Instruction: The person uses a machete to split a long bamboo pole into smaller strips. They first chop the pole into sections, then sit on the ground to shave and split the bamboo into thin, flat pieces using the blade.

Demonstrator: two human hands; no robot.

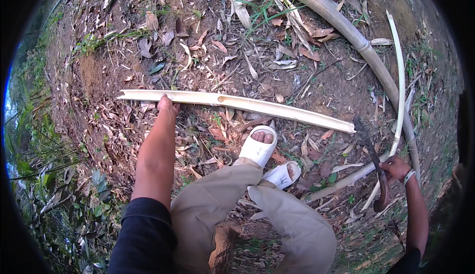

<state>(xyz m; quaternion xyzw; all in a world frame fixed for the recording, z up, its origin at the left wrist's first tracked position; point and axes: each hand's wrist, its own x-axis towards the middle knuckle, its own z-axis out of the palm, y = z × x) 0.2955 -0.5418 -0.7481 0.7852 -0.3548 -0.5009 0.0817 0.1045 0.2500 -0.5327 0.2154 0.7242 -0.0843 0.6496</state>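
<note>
Split bamboo (284,110): pale, trough-shaped, node mid-length. Left grip (168,105) clamped on it; right grip (396,168) on machete (369,145).

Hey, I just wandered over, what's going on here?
Someone's left hand holds a split bamboo piece near its left end, hollow side showing. The right hand grips a long knife by its dark handle, the blade's tip close to the piece's right end; whether they touch is unclear. A thick pole and a pale strip lie on the leafy ground to the right.
</note>
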